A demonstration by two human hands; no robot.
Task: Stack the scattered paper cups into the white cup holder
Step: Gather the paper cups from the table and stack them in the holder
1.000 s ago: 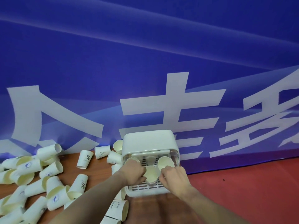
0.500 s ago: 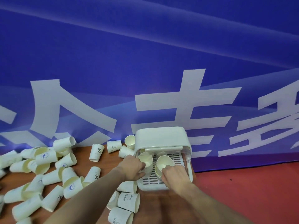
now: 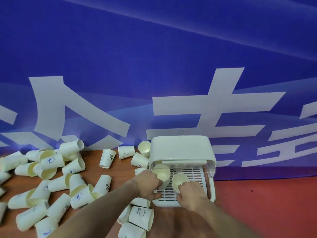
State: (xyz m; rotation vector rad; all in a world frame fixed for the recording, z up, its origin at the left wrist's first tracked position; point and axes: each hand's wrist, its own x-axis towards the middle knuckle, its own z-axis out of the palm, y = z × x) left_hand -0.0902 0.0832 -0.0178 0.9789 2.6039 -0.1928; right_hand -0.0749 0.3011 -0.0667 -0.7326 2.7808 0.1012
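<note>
The white cup holder [image 3: 181,148] stands on the wooden table against the blue wall, its slatted tray facing me. My left hand [image 3: 147,185] grips a paper cup [image 3: 161,172] held upright over the tray's left side. My right hand [image 3: 191,193] grips a second paper cup [image 3: 179,180] over the tray's middle, tilted with its mouth toward me. Many scattered paper cups [image 3: 51,182] lie to the left on the table. A few more, one printed with a bear [image 3: 141,215], lie just in front of the holder.
A blue banner [image 3: 154,74] with large white characters rises right behind the table. The brown table top [image 3: 120,170] runs left; red floor [image 3: 265,203] lies to the right of the holder. Loose cups [image 3: 127,152] crowd the holder's left side.
The view has shifted so the holder sits further right. Both hands have stayed at the tray, each still on its cup; the left cup has moved to the tray's left side.
</note>
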